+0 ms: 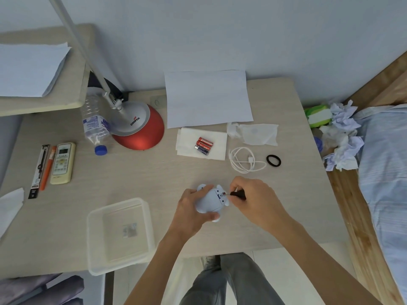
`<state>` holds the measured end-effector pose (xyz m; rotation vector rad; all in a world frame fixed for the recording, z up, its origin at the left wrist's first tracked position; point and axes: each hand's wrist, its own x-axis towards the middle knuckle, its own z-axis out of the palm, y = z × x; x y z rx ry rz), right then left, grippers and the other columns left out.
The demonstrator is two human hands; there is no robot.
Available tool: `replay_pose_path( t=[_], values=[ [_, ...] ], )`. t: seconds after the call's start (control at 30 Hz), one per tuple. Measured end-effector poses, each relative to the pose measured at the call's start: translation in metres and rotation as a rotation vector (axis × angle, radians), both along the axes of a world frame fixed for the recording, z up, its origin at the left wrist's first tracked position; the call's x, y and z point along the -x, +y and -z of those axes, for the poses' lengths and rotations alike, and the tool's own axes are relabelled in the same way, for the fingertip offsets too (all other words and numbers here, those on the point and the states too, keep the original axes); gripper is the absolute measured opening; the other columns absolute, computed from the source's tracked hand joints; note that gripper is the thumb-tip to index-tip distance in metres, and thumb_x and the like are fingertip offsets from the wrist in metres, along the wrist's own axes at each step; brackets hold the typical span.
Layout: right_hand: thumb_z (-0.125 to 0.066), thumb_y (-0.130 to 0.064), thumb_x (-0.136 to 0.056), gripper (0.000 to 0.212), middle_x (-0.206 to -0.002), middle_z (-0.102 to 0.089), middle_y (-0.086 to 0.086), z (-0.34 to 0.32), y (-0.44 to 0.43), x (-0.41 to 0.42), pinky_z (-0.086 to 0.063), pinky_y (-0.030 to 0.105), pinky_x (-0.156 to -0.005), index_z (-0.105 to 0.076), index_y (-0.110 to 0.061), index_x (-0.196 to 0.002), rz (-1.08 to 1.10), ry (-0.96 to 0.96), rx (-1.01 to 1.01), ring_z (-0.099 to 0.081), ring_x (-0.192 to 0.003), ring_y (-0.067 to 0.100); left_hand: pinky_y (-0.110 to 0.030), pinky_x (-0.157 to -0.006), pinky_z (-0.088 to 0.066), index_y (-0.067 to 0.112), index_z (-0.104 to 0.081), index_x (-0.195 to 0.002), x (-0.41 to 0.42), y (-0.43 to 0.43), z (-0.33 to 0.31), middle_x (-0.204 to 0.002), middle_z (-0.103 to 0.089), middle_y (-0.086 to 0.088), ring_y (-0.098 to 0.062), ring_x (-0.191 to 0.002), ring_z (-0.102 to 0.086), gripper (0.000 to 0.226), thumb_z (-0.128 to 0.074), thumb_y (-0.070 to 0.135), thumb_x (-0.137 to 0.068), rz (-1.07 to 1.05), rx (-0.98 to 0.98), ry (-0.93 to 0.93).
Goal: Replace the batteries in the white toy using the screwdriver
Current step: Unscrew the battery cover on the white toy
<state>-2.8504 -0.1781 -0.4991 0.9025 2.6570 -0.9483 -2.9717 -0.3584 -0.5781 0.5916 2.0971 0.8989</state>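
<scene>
Two hands meet near the front of the worktop (pixel 154 172), a little right of its middle. The left hand (pixel 191 209) has its grip closed round the white toy (pixel 210 200), fingers curled over the far side and thumb under the near side, holding it just off the surface. The right hand (pixel 255 199) pinches the black handle of the screwdriver (pixel 239 194). The metal tip reaches a small recess on the toy's right side, though I cannot tell whether it is seated in a screw.

Behind the hands lies a bare band of worktop. Beyond it, a small cluster of batteries (pixel 203 145), two red and one dark blue, rests on a folded tissue (pixel 219 150). A coiled white cable (pixel 244 160) and a black hair tie (pixel 273 160) lie just right of the tissue, well apart from the toy.

To the left of the hands, a clear plastic container (pixel 120 234) sits right at the front edge, near the left forearm. More open surface stretches from it up to the red lamp base (pixel 141 130), where a plastic bottle (pixel 95 126) lies on its side. A remote control (pixel 62 162) lies farther left.

A sheet of paper (pixel 207 97) rests at the back against the wall. Along the right edge, crumpled tissues (pixel 343 139) spill between the worktop and the bed (pixel 383 164).
</scene>
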Motion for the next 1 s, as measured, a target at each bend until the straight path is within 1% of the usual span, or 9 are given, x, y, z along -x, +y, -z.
replay_pose_path(
  t=[0.1, 0.2, 0.3, 0.4, 0.47, 0.57, 0.67, 0.83, 1.0],
  values=[
    [-0.080, -0.022, -0.087, 0.016, -0.074, -0.064, -0.020, 0.000, -0.004, -0.003, -0.055, 0.032, -0.069, -0.072, -0.035, -0.093, 0.062, 0.055, 0.037, -0.065, -0.074, 0.006, -0.028, -0.097, -0.047, 0.042, -0.057, -0.151, 0.002, 0.000, -0.001, -0.130, -0.053, 0.003, -0.019, -0.121, -0.054, 0.088, -0.098, 0.035, -0.073, 0.006, -0.006, 0.017],
    [-0.084, -0.024, -0.084, 0.015, -0.078, -0.068, -0.020, 0.003, -0.006, -0.005, -0.058, 0.032, -0.072, -0.075, -0.034, -0.092, 0.130, 0.093, 0.109, -0.067, -0.075, 0.003, -0.033, -0.098, -0.054, 0.040, -0.059, -0.149, 0.003, -0.002, 0.000, -0.133, -0.058, 0.007, -0.017, -0.119, -0.057, 0.090, -0.101, 0.031, -0.070, -0.025, -0.046, 0.044],
    [-0.083, -0.036, -0.089, 0.010, -0.079, -0.072, -0.013, 0.008, -0.006, -0.007, -0.059, 0.033, -0.072, -0.076, -0.028, -0.090, 0.173, 0.111, 0.167, -0.070, -0.075, 0.007, -0.022, -0.089, -0.055, 0.039, -0.066, -0.140, 0.005, -0.006, 0.002, -0.132, -0.063, 0.011, -0.011, -0.115, -0.061, 0.084, -0.103, 0.023, -0.066, -0.089, -0.127, 0.024],
    [-0.070, -0.051, -0.097, 0.031, -0.073, -0.071, -0.006, 0.014, -0.006, -0.009, -0.057, 0.038, -0.068, -0.076, -0.022, -0.086, 0.148, 0.072, 0.116, -0.067, -0.068, 0.013, -0.014, -0.085, -0.053, 0.039, -0.070, -0.134, 0.006, -0.009, 0.004, -0.133, -0.065, 0.013, -0.008, -0.116, -0.062, 0.080, -0.103, 0.018, -0.064, -0.120, -0.171, -0.015],
    [-0.066, -0.050, -0.100, 0.036, -0.069, -0.069, -0.004, 0.017, -0.005, -0.010, -0.058, 0.044, -0.067, -0.073, -0.020, -0.081, 0.129, 0.051, 0.075, -0.065, -0.064, 0.017, -0.014, -0.085, -0.052, 0.040, -0.071, -0.133, 0.006, -0.010, 0.005, -0.133, -0.066, 0.013, -0.009, -0.117, -0.063, 0.080, -0.103, 0.015, -0.064, -0.135, -0.197, -0.044],
    [-0.072, -0.041, -0.095, 0.023, -0.072, -0.070, -0.007, 0.018, -0.005, -0.011, -0.058, 0.046, -0.069, -0.073, -0.024, -0.081, 0.125, 0.091, 0.094, -0.067, -0.068, 0.014, -0.016, -0.085, -0.053, 0.041, -0.071, -0.132, 0.007, -0.011, 0.007, -0.133, -0.066, 0.013, -0.008, -0.116, -0.062, 0.079, -0.103, 0.015, -0.065, -0.138, -0.220, -0.064],
    [-0.080, -0.035, -0.090, 0.007, -0.085, -0.072, -0.011, 0.013, -0.007, -0.010, -0.060, 0.043, -0.075, -0.077, -0.029, -0.090, 0.110, 0.145, 0.079, -0.069, -0.079, 0.010, -0.016, -0.086, -0.054, 0.040, -0.071, -0.131, 0.007, -0.011, 0.006, -0.134, -0.064, 0.013, -0.001, -0.115, -0.060, 0.078, -0.103, 0.014, -0.065, -0.151, -0.234, -0.098],
    [-0.081, -0.035, -0.090, 0.004, -0.083, -0.077, -0.015, 0.012, -0.007, -0.011, -0.060, 0.044, -0.074, -0.079, -0.033, -0.092, 0.137, 0.207, 0.118, -0.071, -0.077, 0.009, -0.022, -0.087, -0.055, 0.043, -0.069, -0.132, 0.006, -0.011, 0.007, -0.134, -0.062, 0.015, -0.009, -0.118, -0.060, 0.078, -0.103, 0.018, -0.067, -0.140, -0.223, -0.076],
    [-0.072, -0.036, -0.098, 0.010, -0.075, -0.072, -0.007, 0.009, -0.007, -0.010, -0.059, 0.044, -0.071, -0.077, -0.029, -0.101, 0.124, 0.170, 0.144, -0.066, -0.068, 0.014, -0.023, -0.088, -0.056, 0.041, -0.070, -0.133, 0.007, -0.011, 0.009, -0.134, -0.063, 0.012, -0.012, -0.118, -0.060, 0.078, -0.103, 0.016, -0.067, -0.139, -0.220, -0.081]
  ],
)
